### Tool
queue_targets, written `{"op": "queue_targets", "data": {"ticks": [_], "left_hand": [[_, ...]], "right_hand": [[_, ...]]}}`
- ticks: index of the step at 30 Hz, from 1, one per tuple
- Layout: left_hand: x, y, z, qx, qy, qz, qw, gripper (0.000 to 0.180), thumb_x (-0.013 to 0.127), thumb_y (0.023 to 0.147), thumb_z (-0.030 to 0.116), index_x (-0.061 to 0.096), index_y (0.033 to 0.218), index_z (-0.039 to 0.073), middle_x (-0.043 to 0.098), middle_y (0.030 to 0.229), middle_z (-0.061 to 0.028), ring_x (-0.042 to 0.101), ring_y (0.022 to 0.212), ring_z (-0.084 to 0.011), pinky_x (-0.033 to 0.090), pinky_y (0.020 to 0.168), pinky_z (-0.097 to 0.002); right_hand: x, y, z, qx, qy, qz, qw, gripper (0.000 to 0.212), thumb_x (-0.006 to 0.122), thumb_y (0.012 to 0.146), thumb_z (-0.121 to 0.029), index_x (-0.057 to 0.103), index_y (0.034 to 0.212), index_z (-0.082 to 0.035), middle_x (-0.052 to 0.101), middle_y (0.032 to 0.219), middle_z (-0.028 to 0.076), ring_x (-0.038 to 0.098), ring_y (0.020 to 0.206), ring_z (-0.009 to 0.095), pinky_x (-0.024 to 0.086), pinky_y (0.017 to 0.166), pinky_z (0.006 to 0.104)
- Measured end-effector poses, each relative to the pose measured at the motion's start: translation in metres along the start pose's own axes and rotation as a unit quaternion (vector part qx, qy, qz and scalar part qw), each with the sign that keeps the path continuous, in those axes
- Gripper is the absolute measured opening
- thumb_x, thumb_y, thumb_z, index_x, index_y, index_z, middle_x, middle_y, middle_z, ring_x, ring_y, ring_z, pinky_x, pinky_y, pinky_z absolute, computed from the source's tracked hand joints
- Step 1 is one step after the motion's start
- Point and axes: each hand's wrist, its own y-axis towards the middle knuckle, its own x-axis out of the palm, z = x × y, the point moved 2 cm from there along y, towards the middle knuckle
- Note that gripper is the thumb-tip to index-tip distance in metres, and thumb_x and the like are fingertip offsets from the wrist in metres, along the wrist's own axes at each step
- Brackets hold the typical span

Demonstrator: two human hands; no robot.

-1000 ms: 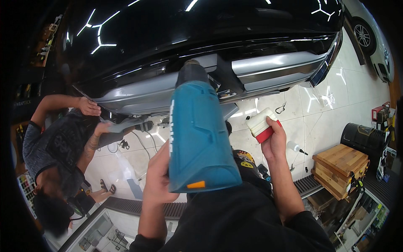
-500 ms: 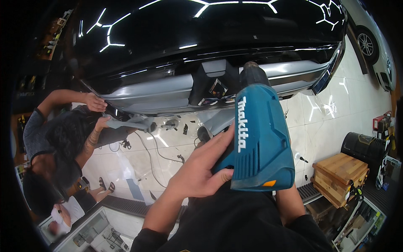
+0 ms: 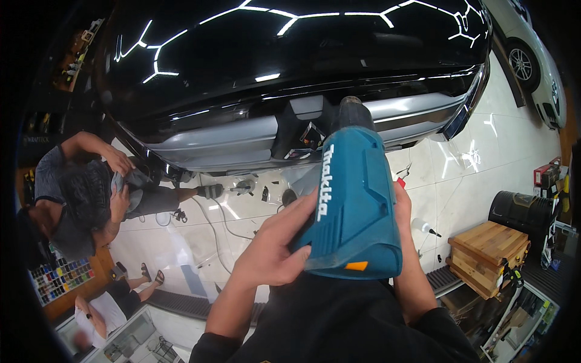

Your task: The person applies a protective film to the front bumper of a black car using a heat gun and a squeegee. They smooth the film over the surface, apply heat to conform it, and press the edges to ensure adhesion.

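Note:
A teal heat gun [image 3: 354, 206] is held up in front of me, its dark nozzle [image 3: 352, 112] directed at the front end of a black car [image 3: 290, 60]. The fingers of my left hand [image 3: 272, 245] are wrapped round its handle. Behind the gun's body, my right hand [image 3: 404, 221] shows only in part, its fingers largely hidden. Something small and red [image 3: 400, 182] peeks out at its fingertips, too little visible to name. Beyond the nozzle, silver-grey panels [image 3: 218, 139] run across the car's front, either side of a dark centre piece [image 3: 299, 133].
At left a co-worker [image 3: 78, 187] handles a grey cloth or film [image 3: 133, 181]; another person [image 3: 103, 311] sits lower down. A cord [image 3: 215, 230] and scraps lie on the tiled floor. To the right are a white bottle [image 3: 423, 225], a wooden box [image 3: 487, 251], a black drum [image 3: 519, 209] and a light-coloured car [image 3: 532, 60].
The heat gun and my left hand have shifted slightly left. More of my right hand shows, with the red thing. The co-worker's hands have drawn back from the car with the grey material.

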Motion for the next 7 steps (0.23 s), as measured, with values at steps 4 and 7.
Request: {"op": "queue_targets", "data": {"ticks": [4, 7], "left_hand": [[-0.008, -0.016, -0.004, -0.018, 0.033, 0.025, 0.999, 0.077, 0.059, 0.078, 0.01, 0.038, 0.15, -0.007, 0.052, 0.141, -0.0305, 0.054, 0.13, -0.0429, 0.039, 0.111, -0.0396], [-0.012, -0.02, -0.002, -0.06, -0.005, 0.093, 0.994, 0.068, 0.069, 0.071, 0.019, 0.056, 0.132, -0.009, 0.06, 0.133, -0.0239, 0.062, 0.12, -0.0318, 0.043, 0.102, -0.0348]], "right_hand": [[0.029, -0.016, -0.008, -0.012, -0.033, -0.024, 0.999, 0.042, 0.054, 0.096, -0.01, 0.047, 0.132, 0.01, 0.059, 0.125, 0.021, 0.063, 0.114, 0.035, 0.053, 0.098, 0.0472], [0.036, -0.019, -0.006, -0.02, -0.024, -0.073, 0.997, 0.05, 0.054, 0.096, -0.01, 0.04, 0.139, 0.011, 0.054, 0.133, 0.026, 0.057, 0.126, 0.044, 0.052, 0.1, 0.0551]]}}
